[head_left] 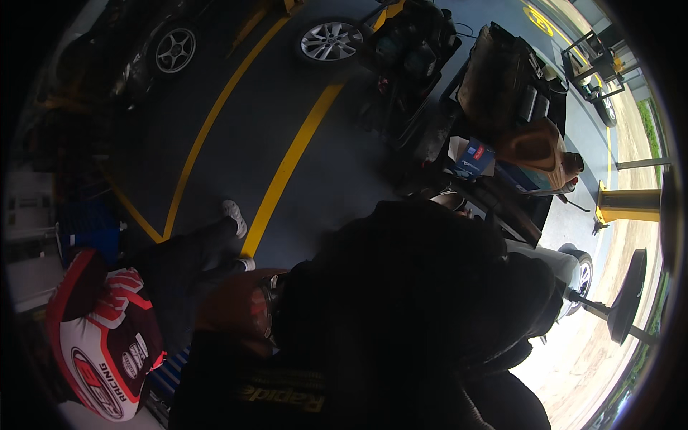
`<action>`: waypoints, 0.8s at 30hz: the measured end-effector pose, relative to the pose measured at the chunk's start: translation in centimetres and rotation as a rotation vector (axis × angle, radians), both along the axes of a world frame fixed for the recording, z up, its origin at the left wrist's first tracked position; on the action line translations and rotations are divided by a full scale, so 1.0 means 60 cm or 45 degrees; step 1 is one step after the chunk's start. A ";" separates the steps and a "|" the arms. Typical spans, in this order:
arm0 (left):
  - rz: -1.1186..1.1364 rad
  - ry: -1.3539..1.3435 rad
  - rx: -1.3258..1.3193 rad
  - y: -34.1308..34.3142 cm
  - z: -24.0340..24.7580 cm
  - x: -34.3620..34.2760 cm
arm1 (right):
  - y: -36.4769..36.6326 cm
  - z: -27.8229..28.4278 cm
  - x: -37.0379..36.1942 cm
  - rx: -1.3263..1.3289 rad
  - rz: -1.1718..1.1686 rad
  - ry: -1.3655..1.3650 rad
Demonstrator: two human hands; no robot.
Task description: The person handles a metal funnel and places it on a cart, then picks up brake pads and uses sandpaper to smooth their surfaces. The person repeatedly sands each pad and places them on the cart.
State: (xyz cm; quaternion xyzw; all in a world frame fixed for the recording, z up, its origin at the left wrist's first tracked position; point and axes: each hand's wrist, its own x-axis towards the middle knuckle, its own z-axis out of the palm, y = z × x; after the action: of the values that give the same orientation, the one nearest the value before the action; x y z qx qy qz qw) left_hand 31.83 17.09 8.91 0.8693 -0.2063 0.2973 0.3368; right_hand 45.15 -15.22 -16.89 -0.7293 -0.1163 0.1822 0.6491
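Note:
A large dark bulk point(416, 287) fills the middle of the head view, too shadowed to tell what it is. Below it lies black cloth point(244, 380) with yellowish lettering. Beside the bulk's left edge shows a brown, rounded form point(236, 308), perhaps part of an arm. Neither of my hands can be made out; anything they hold is hidden. Past the bulk, a blue-and-white box point(471, 159) rests near a brown moulded piece point(534, 150) and a big dark, dirty vehicle part point(494, 79).
To the left is a person point(118, 351) in a red, white and black jersey, legs stretched across the floor. Yellow lines point(290, 161) mark the grey floor. A silver wheel point(331, 41), a dark car's wheel point(175, 51) and a yellow post base point(631, 206) stand around.

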 end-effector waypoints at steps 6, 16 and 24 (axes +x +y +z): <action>-0.187 0.032 -0.085 0.058 0.012 0.165 | 0.029 0.007 0.058 0.198 -0.553 -0.176; -0.415 0.872 -0.813 0.072 -0.248 0.372 | 0.113 0.124 0.137 0.265 -0.925 -0.188; -1.418 0.289 0.056 -0.081 -0.282 0.511 | 0.195 0.104 0.090 -0.630 -1.187 -0.615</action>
State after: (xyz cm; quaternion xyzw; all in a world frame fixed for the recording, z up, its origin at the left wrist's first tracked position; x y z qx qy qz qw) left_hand 62.48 12.25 -7.99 0.6626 -0.6022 -0.0249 0.4447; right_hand 50.55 -3.52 -10.63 -0.8545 0.1184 -0.2727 0.4260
